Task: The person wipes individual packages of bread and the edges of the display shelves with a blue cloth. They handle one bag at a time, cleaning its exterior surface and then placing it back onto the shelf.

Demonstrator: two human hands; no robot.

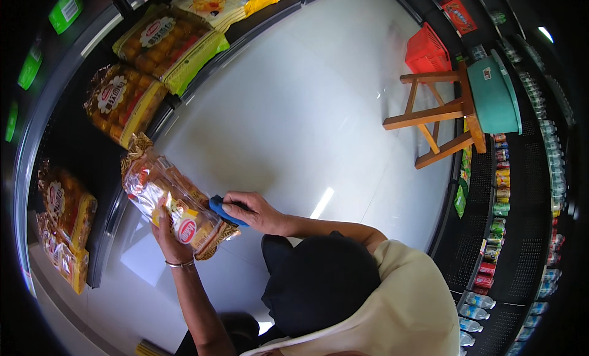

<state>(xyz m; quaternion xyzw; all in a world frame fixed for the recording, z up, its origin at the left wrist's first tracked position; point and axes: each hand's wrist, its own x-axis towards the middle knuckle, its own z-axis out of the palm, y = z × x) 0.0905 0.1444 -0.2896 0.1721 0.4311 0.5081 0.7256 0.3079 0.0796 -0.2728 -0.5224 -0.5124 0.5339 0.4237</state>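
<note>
My left hand [169,238] holds wrapped bread pack [164,187] from lower left, fingers partly open, laid against wrapper. My right hand [261,216] has fingers closed tight on blue cloth [226,210], cloth against pack's right edge. I see pack tilted above pale floor [282,98], near dark shelf [70,138] bearing other bread packs [126,98]. Wooden stool [432,115], red basket [426,51] well apart.

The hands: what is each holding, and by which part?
Left hand: bread bag, by one long side. Right hand: blue cloth, by a bunched part.
</note>
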